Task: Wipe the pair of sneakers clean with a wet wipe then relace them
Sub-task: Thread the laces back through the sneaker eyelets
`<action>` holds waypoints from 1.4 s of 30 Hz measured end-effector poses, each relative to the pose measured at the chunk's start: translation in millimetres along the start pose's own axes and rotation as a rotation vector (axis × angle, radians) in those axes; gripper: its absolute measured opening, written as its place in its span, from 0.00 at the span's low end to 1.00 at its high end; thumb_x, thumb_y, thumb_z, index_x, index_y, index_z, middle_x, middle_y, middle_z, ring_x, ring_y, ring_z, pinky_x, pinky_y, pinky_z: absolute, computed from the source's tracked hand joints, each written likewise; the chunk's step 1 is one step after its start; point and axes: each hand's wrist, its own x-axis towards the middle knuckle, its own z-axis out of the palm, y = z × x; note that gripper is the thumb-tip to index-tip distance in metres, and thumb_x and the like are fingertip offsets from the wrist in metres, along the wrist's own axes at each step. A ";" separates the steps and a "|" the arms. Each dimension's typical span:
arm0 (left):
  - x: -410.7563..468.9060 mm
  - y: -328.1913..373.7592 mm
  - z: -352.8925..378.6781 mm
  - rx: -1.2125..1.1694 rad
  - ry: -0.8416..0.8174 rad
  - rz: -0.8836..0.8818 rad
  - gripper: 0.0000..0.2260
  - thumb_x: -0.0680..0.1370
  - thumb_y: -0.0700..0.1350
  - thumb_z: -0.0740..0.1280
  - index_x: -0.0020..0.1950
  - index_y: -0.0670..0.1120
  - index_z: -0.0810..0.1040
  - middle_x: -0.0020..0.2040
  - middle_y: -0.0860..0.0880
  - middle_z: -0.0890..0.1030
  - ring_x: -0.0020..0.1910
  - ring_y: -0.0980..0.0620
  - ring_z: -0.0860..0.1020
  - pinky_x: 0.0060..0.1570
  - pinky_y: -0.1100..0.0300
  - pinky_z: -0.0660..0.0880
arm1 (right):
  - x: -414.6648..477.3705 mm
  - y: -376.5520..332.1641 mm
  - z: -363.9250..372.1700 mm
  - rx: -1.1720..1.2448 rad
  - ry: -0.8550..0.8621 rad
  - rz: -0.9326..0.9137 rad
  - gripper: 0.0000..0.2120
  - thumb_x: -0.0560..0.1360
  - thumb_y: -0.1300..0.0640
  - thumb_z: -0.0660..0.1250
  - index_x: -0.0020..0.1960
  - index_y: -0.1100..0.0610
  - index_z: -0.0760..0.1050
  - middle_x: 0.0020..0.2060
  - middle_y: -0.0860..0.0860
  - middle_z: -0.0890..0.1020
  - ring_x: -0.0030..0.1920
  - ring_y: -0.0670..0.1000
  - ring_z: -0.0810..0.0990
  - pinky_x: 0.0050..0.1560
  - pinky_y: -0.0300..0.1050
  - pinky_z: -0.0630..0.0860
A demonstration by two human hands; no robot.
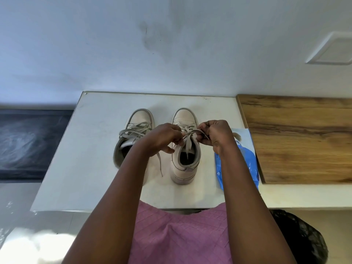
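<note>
Centre frame: left hand [164,138] and right hand [213,134] each pinch a lace [190,132] end over the right sneaker [185,149], pulling taut to tie. Left sneaker [137,126] laces loose.

White rectangular tabletop [80,149] sits flush against a white painted wall [95,44] with dark smudges mid-wall. Brown wood-grain countertop [304,140] butts its right edge. White square wall plate [335,48] upper right. Dark grey panel [28,141] on the left. Pink quilted garment [181,235] at the near edge, black crinkled bag [304,241] just right of it.
</note>
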 end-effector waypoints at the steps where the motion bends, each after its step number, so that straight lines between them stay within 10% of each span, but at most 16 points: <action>1: -0.2 -0.6 -0.3 -0.012 -0.003 0.004 0.07 0.79 0.38 0.61 0.42 0.41 0.75 0.36 0.48 0.77 0.40 0.53 0.73 0.40 0.55 0.73 | -0.4 0.3 0.9 0.016 0.005 0.007 0.15 0.77 0.70 0.59 0.32 0.63 0.72 0.17 0.50 0.74 0.16 0.45 0.70 0.25 0.39 0.76; 7: 1.6 0.2 4.9 -0.014 0.065 -0.050 0.11 0.82 0.44 0.60 0.42 0.43 0.75 0.41 0.46 0.76 0.43 0.51 0.73 0.42 0.56 0.74 | -6.5 -3.6 -9.5 0.059 -0.105 0.034 0.12 0.78 0.69 0.60 0.37 0.63 0.74 0.28 0.55 0.78 0.28 0.51 0.75 0.38 0.45 0.80; 12: 0.1 -3.5 6.2 0.018 0.085 -0.179 0.27 0.80 0.61 0.52 0.70 0.43 0.66 0.70 0.42 0.67 0.62 0.43 0.70 0.54 0.52 0.74 | -8.6 -4.6 -15.6 0.021 -0.191 0.054 0.09 0.79 0.60 0.61 0.43 0.60 0.76 0.38 0.55 0.80 0.39 0.52 0.78 0.47 0.48 0.78; 18: 0.1 5.0 19.7 -0.076 0.069 -0.207 0.35 0.77 0.68 0.43 0.76 0.46 0.58 0.76 0.43 0.59 0.72 0.39 0.63 0.67 0.43 0.66 | -6.7 -6.4 -13.5 0.054 -0.142 0.084 0.10 0.81 0.52 0.57 0.56 0.57 0.72 0.40 0.58 0.80 0.40 0.54 0.80 0.45 0.52 0.78; 26: 10.9 9.2 29.6 -0.234 0.107 -0.139 0.35 0.78 0.66 0.45 0.76 0.42 0.58 0.75 0.42 0.62 0.69 0.40 0.66 0.68 0.46 0.65 | 2.5 -11.8 -15.2 0.019 -0.008 0.009 0.10 0.82 0.56 0.56 0.57 0.59 0.71 0.36 0.55 0.79 0.39 0.54 0.79 0.44 0.49 0.77; 30: 16.0 9.2 36.6 -0.325 0.115 -0.082 0.31 0.80 0.62 0.48 0.73 0.41 0.64 0.48 0.49 0.74 0.46 0.51 0.72 0.59 0.55 0.67 | 9.7 -8.6 -13.4 -0.160 0.177 -0.098 0.08 0.80 0.56 0.59 0.53 0.58 0.74 0.44 0.57 0.82 0.50 0.58 0.80 0.56 0.53 0.75; 36: 3.9 13.5 -5.5 0.070 0.430 0.055 0.18 0.81 0.53 0.60 0.64 0.43 0.77 0.61 0.42 0.79 0.62 0.45 0.75 0.61 0.57 0.69 | -8.6 -11.6 25.1 -0.666 0.572 -0.583 0.15 0.78 0.61 0.59 0.64 0.63 0.71 0.62 0.59 0.75 0.65 0.58 0.69 0.63 0.49 0.65; 42: -36.5 -12.7 -79.7 0.246 0.534 -0.024 0.15 0.71 0.50 0.74 0.56 0.47 0.82 0.52 0.47 0.83 0.53 0.52 0.79 0.52 0.63 0.70 | -31.9 -6.7 76.2 -0.632 0.223 -0.706 0.11 0.74 0.65 0.66 0.56 0.62 0.78 0.52 0.58 0.81 0.54 0.57 0.78 0.55 0.44 0.71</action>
